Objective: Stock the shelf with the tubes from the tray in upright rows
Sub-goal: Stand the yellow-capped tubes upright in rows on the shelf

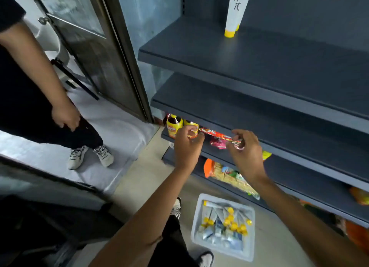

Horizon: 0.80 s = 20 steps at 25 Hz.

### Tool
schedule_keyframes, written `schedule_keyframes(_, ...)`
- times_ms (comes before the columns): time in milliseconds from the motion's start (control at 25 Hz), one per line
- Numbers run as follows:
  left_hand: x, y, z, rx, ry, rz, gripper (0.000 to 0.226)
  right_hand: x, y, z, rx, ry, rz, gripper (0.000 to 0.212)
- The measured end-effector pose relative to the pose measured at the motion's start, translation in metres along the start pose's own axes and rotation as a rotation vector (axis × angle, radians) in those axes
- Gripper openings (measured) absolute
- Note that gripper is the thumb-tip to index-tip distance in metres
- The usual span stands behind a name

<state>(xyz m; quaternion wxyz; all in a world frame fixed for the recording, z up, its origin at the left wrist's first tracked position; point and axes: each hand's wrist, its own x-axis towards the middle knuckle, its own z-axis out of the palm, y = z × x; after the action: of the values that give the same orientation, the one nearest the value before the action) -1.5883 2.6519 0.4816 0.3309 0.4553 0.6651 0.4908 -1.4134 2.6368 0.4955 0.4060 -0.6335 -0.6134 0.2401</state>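
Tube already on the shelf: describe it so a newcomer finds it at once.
Start at the dark blue-grey metal shelving unit on the right and go to its top visible shelf. Near the back stands the white plastic tube with a yellow cap, cap down, black characters on its front. Apart from a second yellow cap peeking out just behind it, nothing else stands there; the other tubes lie in the pale plastic tray on the floor.

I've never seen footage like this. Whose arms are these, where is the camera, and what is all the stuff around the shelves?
There is no machine here: a person wears a camera on the head, so you look down along their own arms. The left hand and right hand are raised in front of the dark shelves; neither seems to hold a tube, though the right fingers are blurred. On the floor sits a pale tray full of yellow-capped tubes. One tube already stands cap-down on the upper shelf. Lower shelves hold bottles and snack packets. Another person stands at the left.
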Motion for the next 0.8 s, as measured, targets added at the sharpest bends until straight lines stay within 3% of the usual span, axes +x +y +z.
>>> schedule_keyframes(120,-0.035,-0.042,-0.004,0.033,-0.047,-0.139,0.028,-0.054,0.048,0.006,-0.094,-0.041,0.068,0.029)
schedule_keyframes(440,-0.106,-0.16,0.0,0.25,-0.361,-0.417,0.05,-0.207,0.164,0.041,-0.212,-0.18,0.565,0.035)
schedule_keyframes(800,-0.143,-0.338,0.055,0.508,-0.653,-0.411,0.055,-0.299,0.302,0.124,-0.263,-0.16,0.852,0.041)
